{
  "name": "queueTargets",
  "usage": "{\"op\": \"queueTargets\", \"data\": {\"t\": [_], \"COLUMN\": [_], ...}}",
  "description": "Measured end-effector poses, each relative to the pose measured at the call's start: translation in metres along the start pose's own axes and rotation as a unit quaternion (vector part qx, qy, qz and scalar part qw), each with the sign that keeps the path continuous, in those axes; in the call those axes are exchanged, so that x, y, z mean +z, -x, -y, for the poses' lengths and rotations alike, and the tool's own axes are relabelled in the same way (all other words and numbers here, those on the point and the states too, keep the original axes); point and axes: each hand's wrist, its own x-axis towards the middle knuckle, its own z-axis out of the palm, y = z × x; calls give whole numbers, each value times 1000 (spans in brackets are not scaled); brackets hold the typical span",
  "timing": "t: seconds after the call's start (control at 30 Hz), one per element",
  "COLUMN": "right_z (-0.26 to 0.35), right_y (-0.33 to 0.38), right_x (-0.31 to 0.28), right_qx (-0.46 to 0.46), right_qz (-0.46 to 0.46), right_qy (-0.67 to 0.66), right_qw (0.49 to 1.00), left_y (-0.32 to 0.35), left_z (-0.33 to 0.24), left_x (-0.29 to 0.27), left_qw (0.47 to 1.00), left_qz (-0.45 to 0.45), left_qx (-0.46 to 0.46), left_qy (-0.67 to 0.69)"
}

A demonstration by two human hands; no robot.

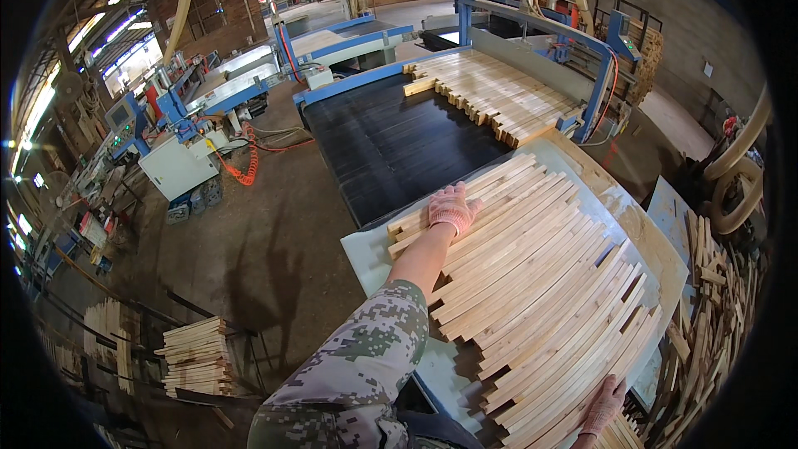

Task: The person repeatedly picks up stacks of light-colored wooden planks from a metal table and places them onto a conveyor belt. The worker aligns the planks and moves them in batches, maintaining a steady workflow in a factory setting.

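A wide row of pale wooden strips [532, 283] lies side by side on a light table [366, 254]. My left hand [451, 208], in a pink glove, rests flat on the far left end of the row, fingers spread over the strips. My right hand [605, 406], also gloved, presses on the near right end of the row at the lower edge of the picture. Neither hand grips a single strip.
Beyond the table runs a black conveyor belt [391, 145] carrying another batch of wooden strips [495, 91] into a blue-framed machine [598, 50]. Scrap strips [715, 324] pile at the right. Stacked boards [198, 357] sit on the floor at the left, near blue machines [179, 116].
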Motion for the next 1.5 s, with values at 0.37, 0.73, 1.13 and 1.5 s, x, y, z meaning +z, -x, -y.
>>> {"op": "queueTargets", "data": {"t": [0.37, 0.73, 1.13, 1.5], "right_z": [-9, 49, 36, 33], "right_y": [-4, 30, 23, 23], "right_x": [3, -8, -8, -5], "right_qx": [-9, -40, -7, -2], "right_qz": [-6, 23, -17, -28], "right_qy": [-16, -57, -28, 35], "right_qw": [1000, 997, 999, 999], "left_y": [0, 6, -2, 0], "left_z": [0, -7, -13, -10], "left_x": [-2, -11, 5, 3], "left_qw": [1000, 999, 999, 999], "left_qz": [6, 5, -7, -8], "left_qx": [-7, 28, 3, 2], "left_qy": [-4, -18, -32, -37]}}
